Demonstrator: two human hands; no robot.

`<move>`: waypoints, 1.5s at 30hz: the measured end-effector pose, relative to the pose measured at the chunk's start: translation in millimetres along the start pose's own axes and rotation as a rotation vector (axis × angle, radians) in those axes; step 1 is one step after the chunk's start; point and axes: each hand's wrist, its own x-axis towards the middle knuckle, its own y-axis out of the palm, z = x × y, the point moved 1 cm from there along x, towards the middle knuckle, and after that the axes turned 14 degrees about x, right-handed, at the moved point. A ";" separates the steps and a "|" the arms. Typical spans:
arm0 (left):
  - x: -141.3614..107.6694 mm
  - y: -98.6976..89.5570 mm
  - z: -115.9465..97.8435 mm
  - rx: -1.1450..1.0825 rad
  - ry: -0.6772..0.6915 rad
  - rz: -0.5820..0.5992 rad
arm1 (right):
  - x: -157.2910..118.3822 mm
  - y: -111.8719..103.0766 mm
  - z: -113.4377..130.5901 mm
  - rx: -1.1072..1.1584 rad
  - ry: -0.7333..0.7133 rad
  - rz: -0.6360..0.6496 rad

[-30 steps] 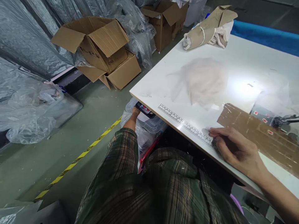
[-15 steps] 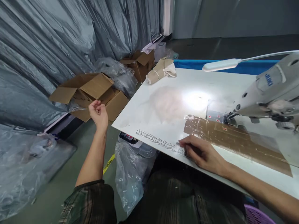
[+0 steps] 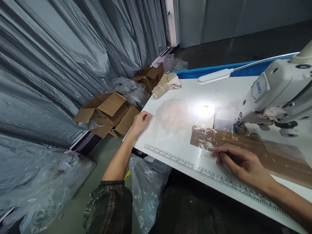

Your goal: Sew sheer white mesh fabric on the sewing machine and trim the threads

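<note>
Resting on the left of the flat white counter [image 3: 170, 144], the left hand [image 3: 141, 122] is loosely curled. The right hand [image 3: 245, 165], narrowly pinched, is placed beside the shiny flat brown strip [image 3: 255, 144] near the white sewing machine [image 3: 275, 87]; whether anything is held by either cannot be told.

The left hand [image 3: 141, 122] is near centre, at the white table [image 3: 175, 146]; toward four o'clock, the right hand [image 3: 243, 166] meets a brown strip's [image 3: 273, 156] edge; sewing machine [image 3: 275, 94] at three, carton [image 3: 108, 111] at nine.
</note>
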 end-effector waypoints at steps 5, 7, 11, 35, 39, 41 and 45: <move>-15.5 -16.8 15.0 0.046 -0.027 0.038 | 0.1 4.1 -2.1 -0.059 0.009 0.081; -20.7 -18.4 16.1 0.082 -0.002 0.071 | 0.1 4.1 -1.0 -0.074 0.003 0.076; -20.0 -26.7 21.0 0.146 0.065 0.154 | 0.7 4.7 2.4 -0.087 -0.039 0.077; -28.9 -36.3 -16.3 -0.227 0.014 0.241 | 1.7 6.7 3.7 -0.051 -0.112 0.059; -50.9 -33.6 -78.7 -0.797 0.024 0.477 | 2.4 6.3 12.9 0.008 -0.110 0.009; -58.5 -23.6 -114.9 -0.905 0.059 0.581 | 2.6 4.8 17.5 0.047 -0.116 -0.010; -64.0 3.9 -178.6 -1.013 0.186 0.862 | 6.0 -5.3 21.5 0.261 -0.112 -0.032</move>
